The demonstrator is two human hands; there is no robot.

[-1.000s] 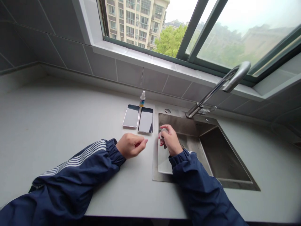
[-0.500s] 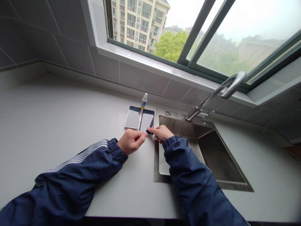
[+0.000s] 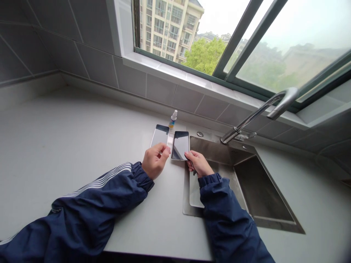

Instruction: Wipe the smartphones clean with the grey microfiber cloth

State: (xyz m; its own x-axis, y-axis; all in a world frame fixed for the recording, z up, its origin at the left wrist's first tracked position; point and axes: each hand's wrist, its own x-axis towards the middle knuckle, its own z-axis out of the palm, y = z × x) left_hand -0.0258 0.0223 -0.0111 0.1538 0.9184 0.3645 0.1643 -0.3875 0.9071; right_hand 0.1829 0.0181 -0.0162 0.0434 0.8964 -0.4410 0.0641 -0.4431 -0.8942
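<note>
1. The left hand is loosely curled, holding nothing visible, over the lower corner of the left phone on the table.
2. The right phone lies flat just beside it, near a small spray bottle.
3. The right hand pinches a small dark item, too hidden to name, beside that phone's corner; a pinch is best kept at the edge, off the glass.

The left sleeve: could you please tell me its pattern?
The left sleeve: navy with white stripes, head view.
</note>
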